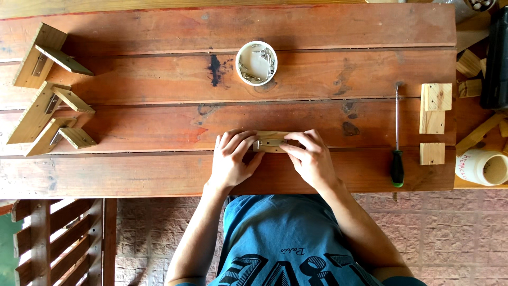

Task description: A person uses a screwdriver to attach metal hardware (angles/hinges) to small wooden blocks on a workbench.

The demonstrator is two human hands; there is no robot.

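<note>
Both of my hands rest on a small wooden block lying near the front of the wooden table. A metal hinge sits on the block between my fingers. My left hand holds the block's left end, fingertips touching the hinge. My right hand grips the right end, fingers pressed against the hinge. Most of the block is hidden under my hands.
A white cup of screws stands behind the block. Three hinged wooden pieces lie at the far left. A green-handled screwdriver and small wood blocks lie to the right, with a white jar beyond the table edge.
</note>
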